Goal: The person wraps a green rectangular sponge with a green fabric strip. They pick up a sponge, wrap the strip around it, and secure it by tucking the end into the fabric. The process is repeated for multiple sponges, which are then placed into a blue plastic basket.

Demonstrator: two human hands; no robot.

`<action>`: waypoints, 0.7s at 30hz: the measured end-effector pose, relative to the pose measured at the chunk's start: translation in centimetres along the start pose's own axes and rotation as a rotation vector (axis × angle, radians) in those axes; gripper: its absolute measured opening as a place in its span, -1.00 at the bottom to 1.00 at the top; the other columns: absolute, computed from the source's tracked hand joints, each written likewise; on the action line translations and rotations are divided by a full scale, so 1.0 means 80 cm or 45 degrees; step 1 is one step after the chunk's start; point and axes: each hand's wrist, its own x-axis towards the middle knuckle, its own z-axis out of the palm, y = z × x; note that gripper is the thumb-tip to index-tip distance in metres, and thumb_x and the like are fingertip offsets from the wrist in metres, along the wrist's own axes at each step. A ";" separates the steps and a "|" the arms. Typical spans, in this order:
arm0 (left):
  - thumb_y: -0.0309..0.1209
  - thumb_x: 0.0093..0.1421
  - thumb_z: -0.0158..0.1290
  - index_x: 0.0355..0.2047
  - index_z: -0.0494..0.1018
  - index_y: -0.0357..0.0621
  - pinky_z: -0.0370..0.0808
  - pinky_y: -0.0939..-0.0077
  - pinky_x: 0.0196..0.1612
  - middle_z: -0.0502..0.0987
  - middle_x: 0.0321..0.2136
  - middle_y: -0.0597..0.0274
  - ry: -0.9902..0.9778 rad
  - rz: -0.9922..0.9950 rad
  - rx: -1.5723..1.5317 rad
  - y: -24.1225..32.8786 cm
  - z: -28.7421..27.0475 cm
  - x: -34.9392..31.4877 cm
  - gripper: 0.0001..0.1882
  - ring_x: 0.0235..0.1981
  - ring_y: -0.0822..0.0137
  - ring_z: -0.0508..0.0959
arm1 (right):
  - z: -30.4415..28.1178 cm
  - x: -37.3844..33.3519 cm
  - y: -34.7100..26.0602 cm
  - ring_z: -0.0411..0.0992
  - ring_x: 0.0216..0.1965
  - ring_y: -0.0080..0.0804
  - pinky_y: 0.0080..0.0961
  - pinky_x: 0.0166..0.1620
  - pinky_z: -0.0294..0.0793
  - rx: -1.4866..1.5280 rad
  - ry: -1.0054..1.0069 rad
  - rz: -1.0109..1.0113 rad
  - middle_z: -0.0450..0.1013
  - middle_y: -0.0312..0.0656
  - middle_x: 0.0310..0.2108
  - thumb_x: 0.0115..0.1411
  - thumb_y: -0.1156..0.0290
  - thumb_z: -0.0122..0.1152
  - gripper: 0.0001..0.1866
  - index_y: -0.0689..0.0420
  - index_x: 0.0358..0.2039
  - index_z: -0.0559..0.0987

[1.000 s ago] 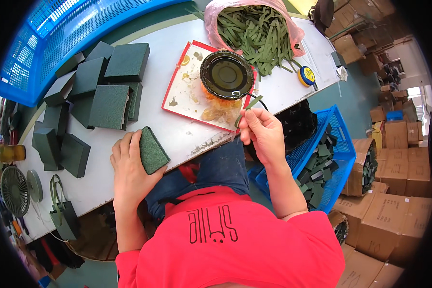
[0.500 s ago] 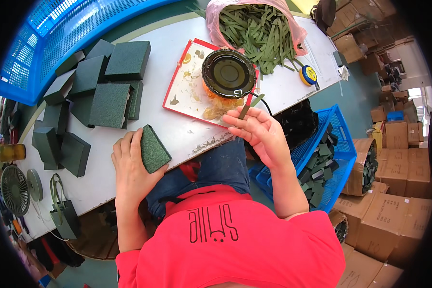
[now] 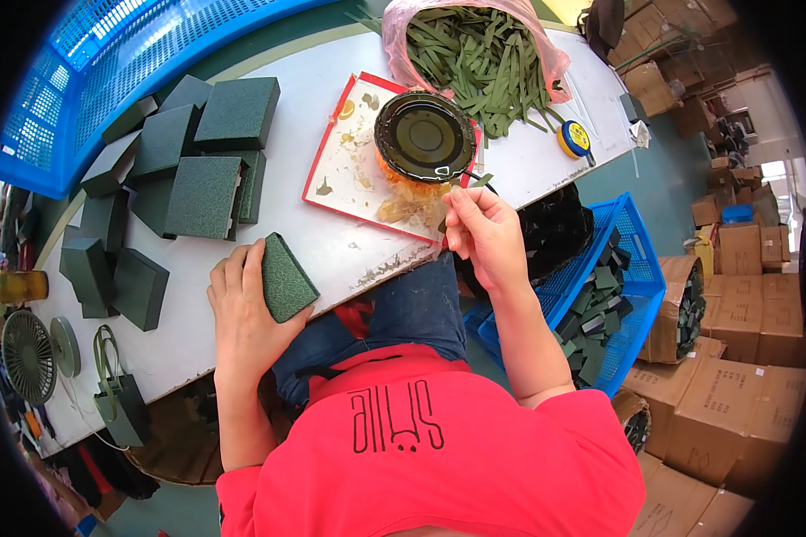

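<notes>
A small dark green box point(image 3: 288, 279) sits at the table's front edge, with the fingers and thumb of my left hand point(image 3: 244, 309) closed around it. My right hand point(image 3: 490, 240) is over the table edge, thumb and fingers pinched on a thin green ribbon strip point(image 3: 482, 181); part of the strip is hidden by the fingers. Just beyond that hand stands a round black dish point(image 3: 425, 136) holding dark, shiny liquid. It rests on a white tray point(image 3: 331, 166) with a red rim, stained with yellowish dried residue.
Several dark green boxes point(image 3: 237, 112) are piled at the left, beside a blue crate point(image 3: 67, 116). A pink bag point(image 3: 555, 67) of green strips point(image 3: 475, 63) lies behind the dish, near a yellow-and-blue round container point(image 3: 573, 139). Another blue crate point(image 3: 640, 264) stands below the table's right side.
The fingers of my right hand have drawn together, and the hand has turned and shifted slightly left. The ribbon strip has moved with it. My left hand and its box stay in place.
</notes>
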 end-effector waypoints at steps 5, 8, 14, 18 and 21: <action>-0.34 -0.24 0.44 0.26 0.22 -0.19 0.25 0.02 0.17 0.31 0.13 -0.01 0.010 0.010 -0.003 -0.001 0.001 -0.001 0.01 0.13 -0.09 0.29 | 0.006 0.012 0.004 0.32 -0.72 -0.69 -0.75 -0.68 0.19 0.008 0.003 0.037 0.47 -0.33 -0.58 0.34 0.27 0.23 -0.74 0.25 -0.31 0.56; -0.34 -0.23 0.44 0.26 0.22 -0.19 0.25 0.02 0.17 0.31 0.13 -0.01 0.011 0.010 -0.002 -0.002 0.002 -0.001 0.01 0.13 -0.10 0.29 | 0.009 0.015 0.007 0.31 -0.73 -0.70 -0.75 -0.68 0.18 0.011 0.022 0.037 0.46 -0.33 -0.60 0.34 0.27 0.23 -0.74 0.23 -0.34 0.56; -0.34 -0.23 0.44 0.26 0.21 -0.19 0.25 0.02 0.17 0.31 0.13 -0.01 0.011 0.011 0.005 -0.002 0.002 -0.001 0.01 0.14 -0.09 0.29 | 0.009 0.020 0.007 0.29 -0.73 -0.69 -0.74 -0.68 0.19 0.031 0.042 0.078 0.45 -0.34 -0.61 0.32 0.32 0.23 -0.78 0.22 -0.36 0.56; -0.33 -0.23 0.44 0.26 0.21 -0.19 0.24 0.01 0.18 0.31 0.14 -0.02 -0.026 -0.043 0.032 0.005 -0.002 0.002 0.01 0.16 -0.09 0.28 | 0.006 0.019 0.007 0.25 -0.73 -0.68 -0.73 -0.65 0.19 0.087 0.012 0.085 0.44 -0.34 -0.60 0.32 0.33 0.23 -0.79 0.23 -0.36 0.56; -0.31 -0.24 0.45 0.26 0.21 -0.19 0.23 0.02 0.20 0.31 0.15 -0.02 -0.062 -0.119 0.056 0.016 -0.006 0.004 0.03 0.18 -0.09 0.28 | 0.006 0.011 0.008 0.24 -0.72 -0.69 -0.73 -0.64 0.18 0.088 0.024 0.024 0.44 -0.33 -0.59 0.33 0.34 0.21 -0.79 0.23 -0.36 0.55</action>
